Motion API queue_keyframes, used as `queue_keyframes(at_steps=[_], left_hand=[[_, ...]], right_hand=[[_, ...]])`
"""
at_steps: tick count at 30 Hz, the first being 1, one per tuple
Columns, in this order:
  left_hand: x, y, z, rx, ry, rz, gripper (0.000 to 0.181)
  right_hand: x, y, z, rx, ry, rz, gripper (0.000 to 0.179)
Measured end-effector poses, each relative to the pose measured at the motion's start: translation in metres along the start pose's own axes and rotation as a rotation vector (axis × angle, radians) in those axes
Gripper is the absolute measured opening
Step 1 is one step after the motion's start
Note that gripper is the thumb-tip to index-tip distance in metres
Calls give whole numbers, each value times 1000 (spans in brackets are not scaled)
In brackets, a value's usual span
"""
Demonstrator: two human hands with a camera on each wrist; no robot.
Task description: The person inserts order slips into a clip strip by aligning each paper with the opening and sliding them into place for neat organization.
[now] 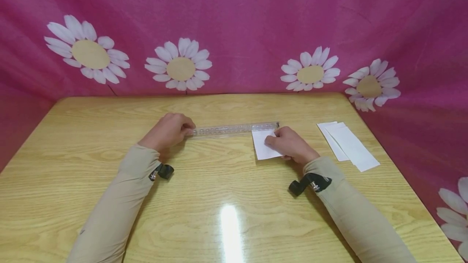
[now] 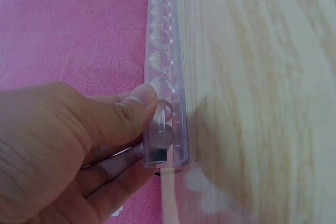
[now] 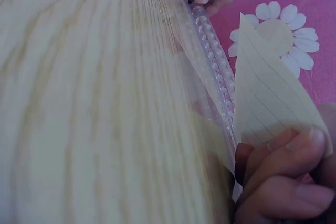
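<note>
Behind the work area hangs a pink backdrop (image 1: 241, 15) printed with white daisies, running along the far and side edges. Below it stands the wooden counter (image 1: 219, 182), pale grain, with a glare spot near the front edge.

Across the middle of the counter lies a long clear tube (image 1: 234, 129), set left to right. The wrist views show a row of clear beads inside it; the left end is open, with a bead at the mouth.

To the right, well apart from the tube, two white paper strips (image 1: 347, 145) lie overlapped on the counter.

At the right end of the tube sits a small lined paper slip (image 1: 265, 144), its far edge touching or just beside the tube. From the right wrist view the slip is tilted up against the tube.

The left hand (image 1: 169, 131) grips the tube's left end, thumb on top and fingers curled beneath. The right hand (image 1: 290, 144) pinches the paper slip between thumb and fingers. The two hands are well apart, one at each end of the tube.

Both forearms wear beige sleeves (image 1: 124, 198), each with a black mount at the wrist.
</note>
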State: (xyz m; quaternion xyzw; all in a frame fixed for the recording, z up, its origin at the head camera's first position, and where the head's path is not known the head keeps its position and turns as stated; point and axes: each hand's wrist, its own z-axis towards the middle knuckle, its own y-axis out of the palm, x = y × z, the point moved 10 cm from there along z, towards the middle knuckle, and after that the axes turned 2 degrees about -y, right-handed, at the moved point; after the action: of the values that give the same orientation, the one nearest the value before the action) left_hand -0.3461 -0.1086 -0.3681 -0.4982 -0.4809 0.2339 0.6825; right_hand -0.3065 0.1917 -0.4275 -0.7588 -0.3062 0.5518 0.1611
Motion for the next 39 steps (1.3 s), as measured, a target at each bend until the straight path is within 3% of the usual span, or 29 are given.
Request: queue_keyframes(at_steps=[27, 39], left_hand=[[1, 2, 0, -7, -6, -5, 18], [1, 2, 0, -17, -10, -2, 18]], right_hand=[[-1, 5, -1, -1, 6, 21, 27], [1, 4, -2, 3, 10, 133, 29]])
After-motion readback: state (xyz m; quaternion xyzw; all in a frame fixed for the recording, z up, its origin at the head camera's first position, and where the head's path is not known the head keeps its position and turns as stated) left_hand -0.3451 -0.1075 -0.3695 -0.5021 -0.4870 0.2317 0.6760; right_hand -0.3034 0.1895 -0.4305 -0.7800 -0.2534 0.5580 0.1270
